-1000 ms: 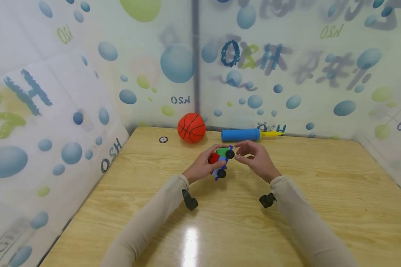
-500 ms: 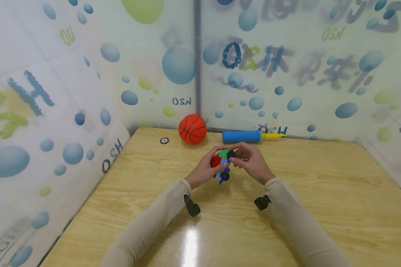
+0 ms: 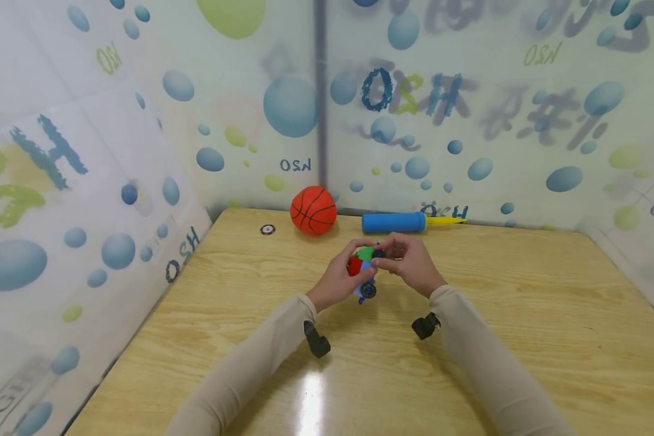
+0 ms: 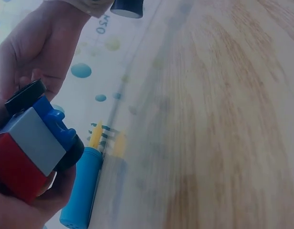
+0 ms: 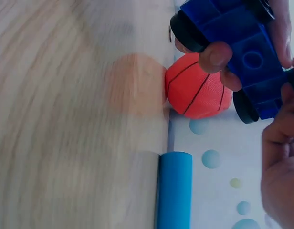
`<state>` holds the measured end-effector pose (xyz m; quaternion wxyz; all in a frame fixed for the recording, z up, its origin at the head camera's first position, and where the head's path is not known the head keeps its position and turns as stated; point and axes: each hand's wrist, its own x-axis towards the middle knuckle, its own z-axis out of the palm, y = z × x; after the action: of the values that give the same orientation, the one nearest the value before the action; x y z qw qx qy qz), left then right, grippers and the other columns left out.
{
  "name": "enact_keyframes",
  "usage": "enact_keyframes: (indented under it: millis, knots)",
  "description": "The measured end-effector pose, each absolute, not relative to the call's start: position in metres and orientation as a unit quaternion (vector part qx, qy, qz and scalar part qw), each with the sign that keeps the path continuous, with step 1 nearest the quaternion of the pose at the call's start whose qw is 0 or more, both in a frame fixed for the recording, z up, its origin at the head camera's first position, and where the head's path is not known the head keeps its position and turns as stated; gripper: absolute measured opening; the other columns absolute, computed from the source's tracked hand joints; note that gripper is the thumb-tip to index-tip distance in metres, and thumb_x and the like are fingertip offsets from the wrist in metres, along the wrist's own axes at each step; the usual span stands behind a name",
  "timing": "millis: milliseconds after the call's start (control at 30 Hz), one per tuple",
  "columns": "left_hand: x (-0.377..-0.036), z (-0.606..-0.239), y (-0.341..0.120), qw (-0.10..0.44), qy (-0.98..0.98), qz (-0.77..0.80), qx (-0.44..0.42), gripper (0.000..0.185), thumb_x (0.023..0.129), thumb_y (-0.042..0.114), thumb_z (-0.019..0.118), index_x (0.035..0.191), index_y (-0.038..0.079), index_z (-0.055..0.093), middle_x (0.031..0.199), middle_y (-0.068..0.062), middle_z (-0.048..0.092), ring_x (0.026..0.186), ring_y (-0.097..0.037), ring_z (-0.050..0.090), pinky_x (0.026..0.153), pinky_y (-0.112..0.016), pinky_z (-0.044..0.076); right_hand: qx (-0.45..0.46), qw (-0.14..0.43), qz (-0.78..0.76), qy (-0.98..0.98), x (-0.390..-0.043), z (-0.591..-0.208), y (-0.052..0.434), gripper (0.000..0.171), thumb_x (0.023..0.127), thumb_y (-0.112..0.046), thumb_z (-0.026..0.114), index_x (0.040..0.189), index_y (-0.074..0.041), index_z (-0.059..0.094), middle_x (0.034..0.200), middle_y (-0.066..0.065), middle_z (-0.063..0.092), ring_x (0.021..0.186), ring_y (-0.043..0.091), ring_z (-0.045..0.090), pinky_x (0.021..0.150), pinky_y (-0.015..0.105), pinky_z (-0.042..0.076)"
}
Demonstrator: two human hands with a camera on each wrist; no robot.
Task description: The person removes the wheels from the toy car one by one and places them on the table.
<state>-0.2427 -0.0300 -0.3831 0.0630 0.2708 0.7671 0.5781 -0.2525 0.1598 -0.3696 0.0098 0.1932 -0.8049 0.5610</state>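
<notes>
A toy block car [image 3: 355, 265] with red, green and light blue blocks is held up over the table, tipped so its wheels face right. My left hand [image 3: 335, 280] grips it from the left side, thumb across the blocks. With thumb and fingers, my right hand [image 3: 415, 264] pinches the far black wheel [image 3: 378, 255], partly covering it. The nearer black wheel [image 3: 368, 290] shows below. In the left wrist view the red block [image 4: 18, 169] and light blue block [image 4: 36, 140] face the camera. From the right wrist, the car's dark blue underside [image 5: 252, 59] shows.
An orange-red toy basketball [image 3: 313, 211] stands at the table's back edge. Right of it lies a blue hand pump [image 3: 394, 222] with a yellow nozzle [image 3: 444, 221]. A small round disc [image 3: 267, 229] lies left of the ball. Printed wall panels enclose the wooden table [image 3: 240, 284].
My right hand has moved left onto the car and its fingers have closed on the far wheel. The car and my left hand have shifted slightly right and nearer.
</notes>
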Motion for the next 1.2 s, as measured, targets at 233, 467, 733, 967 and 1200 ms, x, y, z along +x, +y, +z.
enact_keyframes:
  millis: [233, 467, 733, 967, 1200]
  knots:
    - [-0.233, -0.371, -0.03, 0.063, 0.78, 0.558, 0.275, 0.044, 0.092, 0.017, 0.056, 0.133, 0.016, 0.038, 0.115, -0.013, 0.055, 0.086, -0.014, 0.057, 0.073, -0.023, 0.05, 0.212, 0.0, 0.571, -0.793, -0.245, -0.358, 0.157, 0.015, 0.081, -0.005, 0.069, 0.089, 0.003, 0.059, 0.069, 0.009, 0.054, 0.05, 0.014, 0.047, 0.046, 0.028, 0.043]
    - [-0.235, -0.374, -0.032, 0.066, 0.786, 0.558, 0.258, 0.045, 0.093, 0.022, 0.055, 0.134, 0.015, 0.038, 0.111, -0.012, 0.057, 0.084, -0.013, 0.057, 0.074, -0.023, 0.05, 0.238, 0.034, 0.508, -0.827, -0.232, -0.344, 0.148, 0.011, 0.081, -0.002, 0.067, 0.08, 0.002, 0.057, 0.065, 0.016, 0.055, 0.053, 0.023, 0.057, 0.051, 0.031, 0.051]
    - [-0.239, -0.371, -0.038, 0.071, 0.781, 0.58, 0.221, 0.044, 0.093, 0.022, 0.054, 0.134, 0.023, 0.038, 0.117, -0.011, 0.052, 0.091, -0.018, 0.057, 0.074, -0.027, 0.052, 0.221, 0.021, 0.564, -0.795, -0.248, -0.363, 0.165, 0.031, 0.078, -0.016, 0.073, 0.105, -0.004, 0.063, 0.077, 0.013, 0.061, 0.064, 0.028, 0.064, 0.057, 0.04, 0.055]
    - [-0.24, -0.366, -0.045, 0.088, 0.782, 0.593, 0.169, 0.048, 0.092, 0.025, 0.056, 0.136, 0.026, 0.036, 0.12, -0.014, 0.049, 0.1, -0.023, 0.054, 0.075, -0.029, 0.052, 0.235, 0.012, 0.534, -0.812, -0.256, -0.372, 0.18, 0.035, 0.077, -0.018, 0.075, 0.109, -0.009, 0.063, 0.083, 0.013, 0.065, 0.066, 0.017, 0.064, 0.057, 0.038, 0.055]
    - [-0.24, -0.365, -0.046, 0.097, 0.778, 0.596, 0.175, 0.049, 0.093, 0.026, 0.055, 0.137, 0.026, 0.035, 0.122, -0.013, 0.048, 0.101, -0.022, 0.055, 0.078, -0.031, 0.053, 0.216, 0.016, 0.503, -0.837, -0.26, -0.374, 0.186, 0.033, 0.077, -0.022, 0.075, 0.108, -0.014, 0.066, 0.084, 0.01, 0.065, 0.068, 0.015, 0.06, 0.059, 0.038, 0.053]
